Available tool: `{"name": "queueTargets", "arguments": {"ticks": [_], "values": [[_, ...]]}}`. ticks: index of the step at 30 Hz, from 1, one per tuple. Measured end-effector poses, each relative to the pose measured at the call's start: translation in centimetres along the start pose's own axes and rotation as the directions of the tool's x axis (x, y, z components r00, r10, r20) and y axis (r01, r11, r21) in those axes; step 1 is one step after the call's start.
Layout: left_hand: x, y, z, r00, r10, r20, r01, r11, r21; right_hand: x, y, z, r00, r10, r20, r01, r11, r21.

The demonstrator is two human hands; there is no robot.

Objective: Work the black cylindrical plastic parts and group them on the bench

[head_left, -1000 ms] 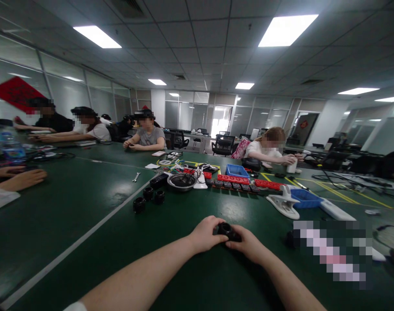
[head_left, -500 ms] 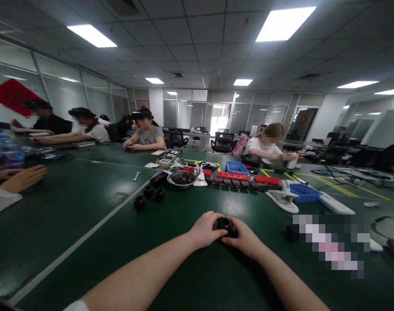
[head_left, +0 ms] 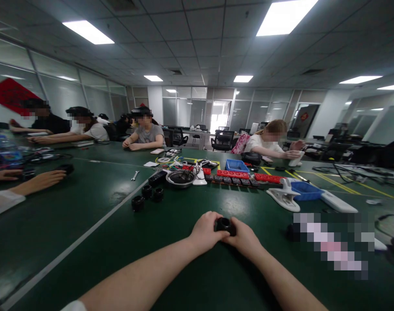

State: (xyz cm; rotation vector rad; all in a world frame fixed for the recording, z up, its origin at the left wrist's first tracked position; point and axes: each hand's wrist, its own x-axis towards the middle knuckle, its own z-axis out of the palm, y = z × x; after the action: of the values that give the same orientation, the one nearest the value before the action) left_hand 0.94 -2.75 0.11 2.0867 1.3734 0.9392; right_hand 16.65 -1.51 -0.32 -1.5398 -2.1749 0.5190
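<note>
A short, round black part with a hole in its top (head_left: 224, 223) is held between both hands over the green table. My left hand (head_left: 204, 231) wraps its left side, thumb across the front. From the right, my right hand (head_left: 246, 237) closes on the same part, its thumb low at the front near the left thumb. The far fingers of both hands are partly hidden. Three similar black round parts (head_left: 137, 203) stand together on the table, ahead and to the left.
Beyond my hands lie a round metal-rimmed dish (head_left: 180, 178), red-and-black strips (head_left: 232, 174), blue trays (head_left: 303, 190) and a white clamp base (head_left: 284, 198). A wrench (head_left: 135, 175) lies left. At far left, a co-worker's hand (head_left: 41, 181) reaches to a black object. Other people sit around the table.
Both my hands keep hold of the black part, which has turned or tilted slightly at most. The co-worker's hand at left has moved right and forward, reaching a black object.
</note>
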Motion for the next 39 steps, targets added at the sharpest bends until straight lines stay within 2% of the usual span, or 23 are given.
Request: {"name": "queueTargets", "arguments": {"ticks": [3, 5, 7, 9, 11, 15, 18, 23, 26, 29, 33, 36, 39], "values": [[-0.1, 0.1, 0.3, 0.998, -0.027, -0.050, 0.028, 0.999, 0.020, -0.1, -0.5, 0.5, 0.995, 0.048, -0.084, -0.056, 0.994, -0.094], [-0.1, 0.0, 0.1, 1.000, 0.006, -0.022, -0.006, 1.000, 0.013, 0.0, -0.3, 0.3, 0.997, 0.016, -0.074, -0.024, 0.994, -0.105], [0.0, -0.1, -0.5, 0.997, 0.061, 0.038, -0.061, 0.998, -0.010, 0.0, 0.1, -0.2, 0.997, -0.074, -0.012, 0.074, 0.997, -0.013], [0.2, -0.3, -1.1, 0.989, 0.113, 0.100, -0.110, 0.993, -0.038, 0.0, 0.6, -1.0, 0.981, -0.173, 0.090, 0.156, 0.972, 0.176], [0.3, -0.4, -1.6, 0.979, 0.147, 0.143, -0.139, 0.988, -0.063, -0.1, 0.8, -1.7, 0.959, -0.220, 0.180, 0.154, 0.934, 0.322], [0.5, -0.6, -2.0, 0.968, 0.169, 0.187, -0.153, 0.984, -0.095, -0.1, 0.6, -2.3, 0.953, -0.200, 0.226, 0.134, 0.951, 0.277], [0.5, -0.6, -1.8, 0.975, 0.141, 0.169, -0.127, 0.988, -0.091, 0.0, 0.3, -1.8, 0.968, -0.159, 0.195, 0.120, 0.973, 0.199], [0.2, -0.4, -0.2, 1.000, 0.020, 0.019, -0.019, 0.999, -0.039, -0.2, -0.7, 0.2, 0.999, 0.013, -0.033, -0.013, 1.000, -0.015], [0.1, -0.3, 0.1, 1.000, 0.007, -0.016, -0.008, 0.999, -0.037, -0.3, -1.2, 0.6, 0.996, 0.033, -0.085, -0.040, 0.996, -0.079], [0.3, -0.4, -0.7, 0.994, 0.083, 0.070, -0.078, 0.994, -0.075, -0.4, -0.9, -0.3, 0.999, -0.031, -0.020, 0.030, 0.998, -0.062], [0.6, -0.5, -1.9, 0.955, 0.201, 0.218, -0.176, 0.976, -0.129, -0.6, 0.1, -1.9, 0.979, -0.159, 0.131, 0.152, 0.987, 0.059], [0.6, -0.5, -2.2, 0.940, 0.231, 0.250, -0.203, 0.970, -0.133, -0.6, 0.5, -2.3, 0.955, -0.214, 0.203, 0.185, 0.971, 0.150], [0.5, -0.6, -2.1, 0.946, 0.215, 0.243, -0.194, 0.975, -0.109, -0.5, 0.7, -2.0, 0.958, -0.196, 0.210, 0.161, 0.972, 0.173]]}}
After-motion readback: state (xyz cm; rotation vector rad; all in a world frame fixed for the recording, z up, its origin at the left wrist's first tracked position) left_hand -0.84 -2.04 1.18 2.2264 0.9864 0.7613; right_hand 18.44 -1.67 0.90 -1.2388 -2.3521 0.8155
